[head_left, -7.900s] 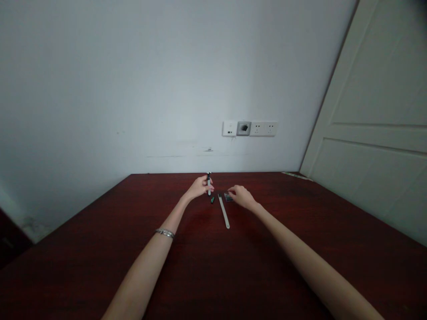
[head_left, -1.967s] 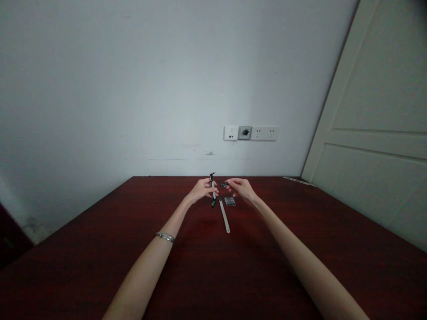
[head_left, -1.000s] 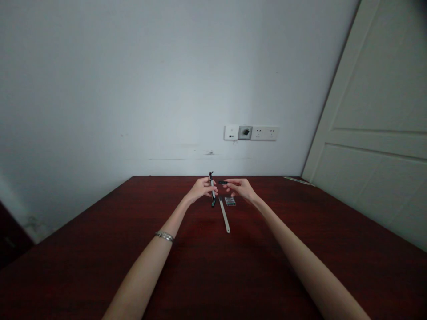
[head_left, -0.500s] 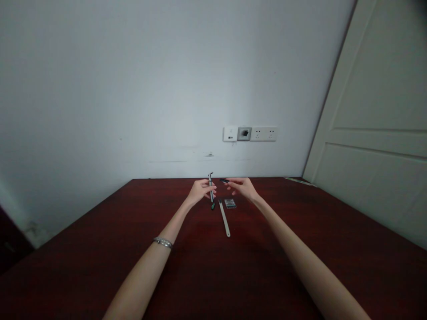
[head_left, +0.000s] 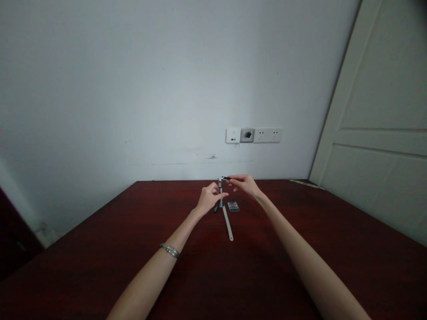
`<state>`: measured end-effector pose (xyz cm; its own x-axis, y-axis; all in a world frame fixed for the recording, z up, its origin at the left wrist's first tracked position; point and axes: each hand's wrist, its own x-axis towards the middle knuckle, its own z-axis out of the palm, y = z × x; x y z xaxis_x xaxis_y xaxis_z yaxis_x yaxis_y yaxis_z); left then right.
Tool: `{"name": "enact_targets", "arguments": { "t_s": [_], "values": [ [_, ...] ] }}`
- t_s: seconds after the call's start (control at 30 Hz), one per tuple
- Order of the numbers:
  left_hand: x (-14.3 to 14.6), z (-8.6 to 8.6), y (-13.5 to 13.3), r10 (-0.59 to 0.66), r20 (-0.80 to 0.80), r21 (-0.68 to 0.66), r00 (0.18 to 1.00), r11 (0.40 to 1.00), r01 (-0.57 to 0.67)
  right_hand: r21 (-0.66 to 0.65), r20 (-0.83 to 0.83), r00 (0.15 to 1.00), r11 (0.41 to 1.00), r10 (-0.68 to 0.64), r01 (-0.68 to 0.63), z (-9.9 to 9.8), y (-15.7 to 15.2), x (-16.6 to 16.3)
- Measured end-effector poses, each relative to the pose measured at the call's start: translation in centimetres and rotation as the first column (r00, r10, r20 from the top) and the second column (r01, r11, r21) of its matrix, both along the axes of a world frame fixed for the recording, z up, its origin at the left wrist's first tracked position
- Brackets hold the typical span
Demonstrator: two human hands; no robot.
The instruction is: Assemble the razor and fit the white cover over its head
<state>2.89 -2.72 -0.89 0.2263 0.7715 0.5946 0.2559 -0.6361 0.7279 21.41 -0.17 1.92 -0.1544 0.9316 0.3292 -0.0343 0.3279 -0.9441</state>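
Left hand (head_left: 211, 198) is closed round a slim upright handle (head_left: 220, 192) near the table's (head_left: 300, 266) far edge. Right hand (head_left: 245, 184) pinches a small dark piece (head_left: 226, 178), perhaps a blade head, at its top. A white strip (head_left: 228, 224) and small box (head_left: 233, 206) lie beneath

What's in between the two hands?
In the head view, a thin upright tool in the left hand and a small dark piece pinched by the right hand at its top.

Dim, soft light — brightest mid-wall (head_left: 213, 89), corners darkened, edges warped by the wide lens.
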Motion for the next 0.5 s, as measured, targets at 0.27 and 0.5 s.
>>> {"name": "enact_targets", "arguments": {
  "t_s": [0.27, 0.5],
  "values": [
    [0.8, -2.5, -0.7, 0.127, -0.025, 0.109, 0.992, 0.986, -0.123, 0.007, 0.019, 0.999, 0.999, 0.041, -0.041, -0.7, -0.2, 0.1],
    [0.9, -3.4, -1.1, 0.089, -0.048, 0.146, 0.995, 0.986, -0.082, 0.015, 0.063, 0.991, 0.993, 0.117, -0.118, -0.3, -0.9, -0.8]
  ]
}}
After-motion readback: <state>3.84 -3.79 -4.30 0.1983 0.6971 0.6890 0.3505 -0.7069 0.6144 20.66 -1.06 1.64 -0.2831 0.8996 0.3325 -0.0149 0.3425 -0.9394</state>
